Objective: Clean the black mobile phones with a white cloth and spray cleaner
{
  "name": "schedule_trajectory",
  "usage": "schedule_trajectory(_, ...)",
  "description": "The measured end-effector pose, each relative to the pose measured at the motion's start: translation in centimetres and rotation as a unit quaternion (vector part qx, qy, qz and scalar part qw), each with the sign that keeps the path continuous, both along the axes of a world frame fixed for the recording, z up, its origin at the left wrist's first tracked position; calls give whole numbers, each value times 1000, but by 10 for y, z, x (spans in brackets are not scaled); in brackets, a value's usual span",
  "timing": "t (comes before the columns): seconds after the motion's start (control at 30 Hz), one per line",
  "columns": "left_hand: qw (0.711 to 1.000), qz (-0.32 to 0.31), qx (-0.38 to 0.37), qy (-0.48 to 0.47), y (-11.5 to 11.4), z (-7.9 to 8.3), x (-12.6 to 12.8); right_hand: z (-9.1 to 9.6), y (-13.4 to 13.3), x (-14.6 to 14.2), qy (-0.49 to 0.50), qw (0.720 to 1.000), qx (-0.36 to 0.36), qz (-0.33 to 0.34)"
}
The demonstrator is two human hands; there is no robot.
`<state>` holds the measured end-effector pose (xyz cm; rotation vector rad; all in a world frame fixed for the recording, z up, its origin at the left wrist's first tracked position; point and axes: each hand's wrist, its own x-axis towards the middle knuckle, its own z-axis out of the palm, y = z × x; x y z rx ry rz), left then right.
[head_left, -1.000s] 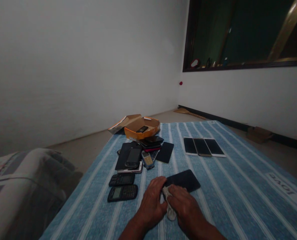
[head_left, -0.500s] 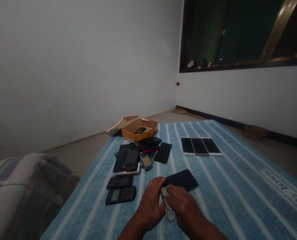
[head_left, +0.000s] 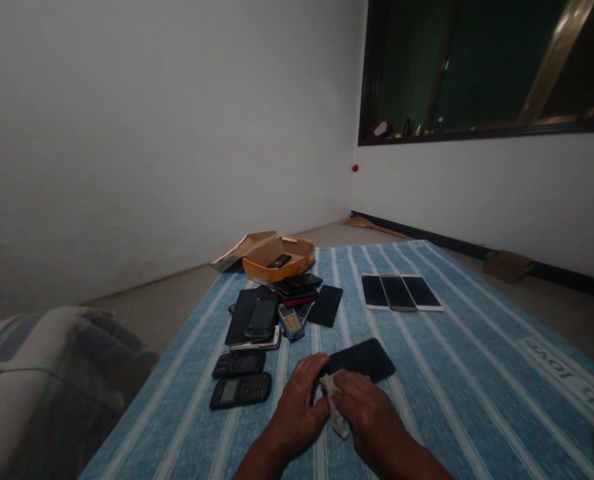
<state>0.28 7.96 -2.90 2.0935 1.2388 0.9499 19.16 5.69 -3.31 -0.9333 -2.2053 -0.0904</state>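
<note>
A dark smartphone [head_left: 365,358] lies at a slant on the blue striped sheet, screen side seemingly up. My left hand [head_left: 299,400] grips its near left end, fingers over the edge and thumb toward me. Bunched under the fingers of my right hand [head_left: 367,410] is a pale crumpled cloth [head_left: 337,417], pressed against the phone's near left part. That part of the phone is hidden by the cloth and both hands. Left of my hands, two keypad phones, one [head_left: 241,390] nearer and one [head_left: 239,364] behind it, rest side by side.
Several phones form a loose pile, a keypad phone [head_left: 291,323] among them. Behind it stands an open orange box [head_left: 277,272] with a small phone inside. Three white-edged smartphones [head_left: 399,293] lie in a row at the right. Draped fabric [head_left: 51,380] is at far left.
The cloth has shifted and creased a little under my right fingers. My left hand keeps its hold on the smartphone, and the other phones lie as before.
</note>
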Motion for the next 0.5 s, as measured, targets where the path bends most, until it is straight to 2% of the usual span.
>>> schedule_trajectory(0.17,1000,-4,-9,-8,0,2,0,5,9,22,-7,997,-68,-38)
schedule_trajectory(0.33,1000,-5,2,-4,0,5,0,26,15,44,-58,974,-186,-112)
schedule_trajectory(0.5,1000,-3,12,4,-2,10,2,36,21,63,-81,954,-227,-179)
